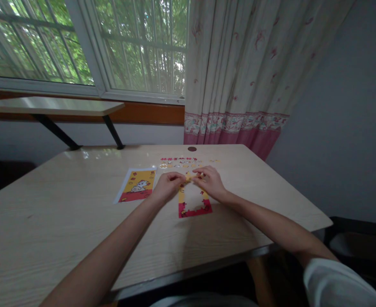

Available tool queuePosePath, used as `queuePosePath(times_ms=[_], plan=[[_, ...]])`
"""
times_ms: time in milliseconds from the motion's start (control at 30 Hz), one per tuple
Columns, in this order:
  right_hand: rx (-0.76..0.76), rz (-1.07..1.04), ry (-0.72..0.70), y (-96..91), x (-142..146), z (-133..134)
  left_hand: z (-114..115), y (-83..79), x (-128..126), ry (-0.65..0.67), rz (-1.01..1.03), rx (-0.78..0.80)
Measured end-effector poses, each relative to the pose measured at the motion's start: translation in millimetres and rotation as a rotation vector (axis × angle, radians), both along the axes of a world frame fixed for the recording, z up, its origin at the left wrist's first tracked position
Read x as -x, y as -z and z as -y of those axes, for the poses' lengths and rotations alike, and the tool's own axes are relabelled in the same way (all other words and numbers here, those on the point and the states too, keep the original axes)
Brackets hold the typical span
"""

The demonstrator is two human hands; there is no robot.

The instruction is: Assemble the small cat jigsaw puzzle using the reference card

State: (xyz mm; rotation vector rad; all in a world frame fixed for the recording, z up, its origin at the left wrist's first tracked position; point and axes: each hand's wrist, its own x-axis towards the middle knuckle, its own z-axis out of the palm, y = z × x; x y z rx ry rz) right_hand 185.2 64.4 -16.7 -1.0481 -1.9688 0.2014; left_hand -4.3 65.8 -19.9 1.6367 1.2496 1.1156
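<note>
Head view: left hand and right hand pinch a yellow piece — likely steadying it — at the frame's far end.

puzzle frame: red bottom, yellow sides, flat | yellow puzzle piece: at its far end | loose pieces: rows behind

Dim, soft daylight through window

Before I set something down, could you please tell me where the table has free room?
The table has wide room left of the picture sheet, and another free patch between the loose pieces and the table's right edge. The middle is crowded: left hand, right hand, yellow-and-red frame and those pieces.
</note>
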Motion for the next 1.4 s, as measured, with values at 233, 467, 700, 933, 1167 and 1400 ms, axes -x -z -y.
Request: queuePosePath(times_ms=[233, 467, 700, 933, 1167, 1400], plan=[[-0.115, 0.132, 0.008, -4.1, 2, 5, 6, -0.2, -3, 0.005, 0.193, 0.056], [-0.127, 0.211, 0.021, -6.1, 0, 4, 0, -0.4, 1, 0.025, 0.069, 0.026], [0.059, 0.335, -0.113, 8.7, 5, -8, -12, -2.0, 40, -0.124, -0.577, -0.319], [0.142, 0.387, -0.124, 13.1, 8, -11, -9, -2.3, 42, -0.078, -0.752, -0.343], [0.116, 0.352, -0.104, 8.8, 3, -15, -11, 0.8, 44, -0.068, -0.768, -0.355], [0.058, 0.153, 0.100, 0.4, -43, -60, -12, 2.2, 47, -0.070, -0.813, -0.327]])
